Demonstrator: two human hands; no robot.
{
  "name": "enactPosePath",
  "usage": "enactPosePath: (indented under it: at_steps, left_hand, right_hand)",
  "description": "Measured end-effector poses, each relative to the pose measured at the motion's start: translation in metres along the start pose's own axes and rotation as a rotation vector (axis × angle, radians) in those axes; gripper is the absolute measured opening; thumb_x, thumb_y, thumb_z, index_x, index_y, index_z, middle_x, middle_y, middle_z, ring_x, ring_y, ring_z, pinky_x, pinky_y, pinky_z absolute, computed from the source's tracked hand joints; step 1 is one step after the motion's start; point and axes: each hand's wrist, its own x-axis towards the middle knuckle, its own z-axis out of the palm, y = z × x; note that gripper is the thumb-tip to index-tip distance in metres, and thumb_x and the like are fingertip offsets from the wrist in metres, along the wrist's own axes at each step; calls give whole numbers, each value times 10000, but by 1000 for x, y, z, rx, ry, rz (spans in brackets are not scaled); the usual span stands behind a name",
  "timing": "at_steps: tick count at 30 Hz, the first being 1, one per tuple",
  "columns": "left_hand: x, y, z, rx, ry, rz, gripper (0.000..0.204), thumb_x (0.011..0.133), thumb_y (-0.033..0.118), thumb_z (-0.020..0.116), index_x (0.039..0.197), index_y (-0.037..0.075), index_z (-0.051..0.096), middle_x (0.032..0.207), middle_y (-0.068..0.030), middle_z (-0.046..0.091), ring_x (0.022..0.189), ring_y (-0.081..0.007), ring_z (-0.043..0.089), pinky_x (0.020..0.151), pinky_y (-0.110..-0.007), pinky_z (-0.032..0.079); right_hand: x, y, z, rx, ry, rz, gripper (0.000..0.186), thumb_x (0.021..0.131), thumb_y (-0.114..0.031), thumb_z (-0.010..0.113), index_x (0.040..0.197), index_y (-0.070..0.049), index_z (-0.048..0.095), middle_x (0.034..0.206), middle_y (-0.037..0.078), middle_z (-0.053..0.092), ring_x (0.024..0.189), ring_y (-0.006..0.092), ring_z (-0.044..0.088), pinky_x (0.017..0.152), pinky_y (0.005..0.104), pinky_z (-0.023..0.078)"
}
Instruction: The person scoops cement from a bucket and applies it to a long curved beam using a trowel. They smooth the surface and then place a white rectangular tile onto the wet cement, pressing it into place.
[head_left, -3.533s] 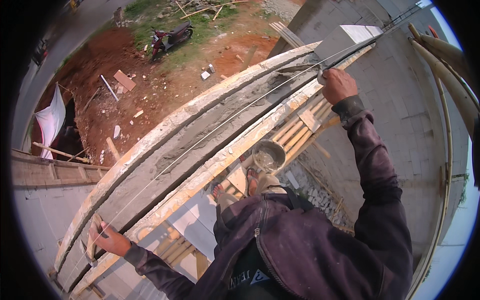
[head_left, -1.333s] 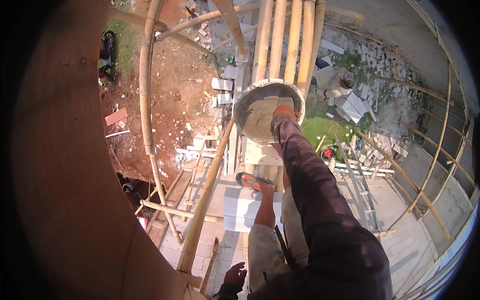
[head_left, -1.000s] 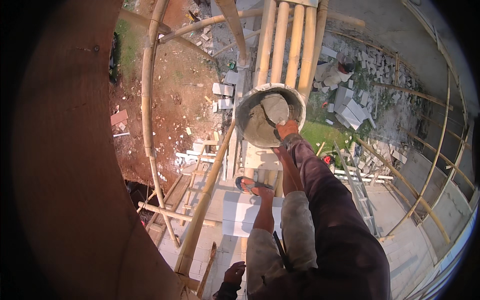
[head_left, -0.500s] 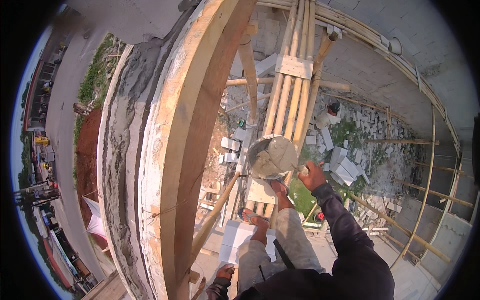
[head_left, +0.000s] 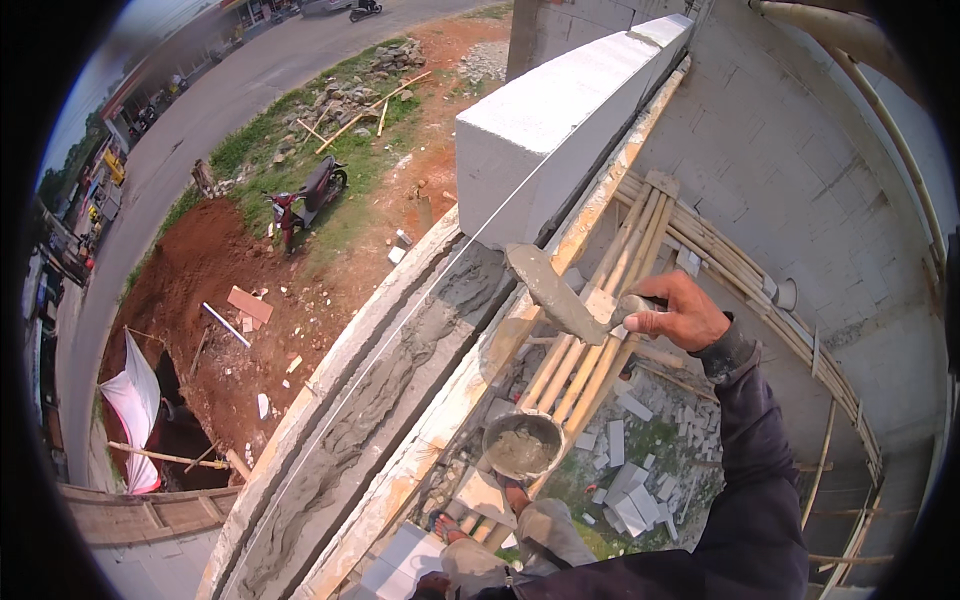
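My right hand [head_left: 672, 312] is closed around the handle of the trowel [head_left: 556, 291], fingers [head_left: 655, 322] wrapped fully, thumb on top. The blade carries a load of wet grey mortar and extends up and to the left from my grip, its long axis pointing toward the wall top. The blade tip sits just beside the near lower corner of the white block [head_left: 545, 135], close above the mortar bed [head_left: 400, 370] that covers the wall top below and to the left of that block. A taut string line [head_left: 420, 290] runs along the wall top past the block's outer face. The bucket [head_left: 520, 447] of mortar stands below the trowel, on the bamboo scaffold [head_left: 600, 340], on the inner side of the wall and well apart from the block. My left hand is not in view, so I cannot tell its state; the right hand is the one at the work. Relative to the block, the bed lies lengthwise in line with it, and the blade crosses toward that line at an angle.
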Motion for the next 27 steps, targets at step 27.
enactPosePath:
  at_steps: [27]
  left_hand:
    - [-19,39,7,248,34,6,211,827,254,634,934,97,726,934,-126,731,841,-315,700,758,-445,567]
  right_hand:
    - [-4,51,-47,474,-259,300,303,817,-247,815,931,4,689,685,-5,600,581,69,520,501,254,377]
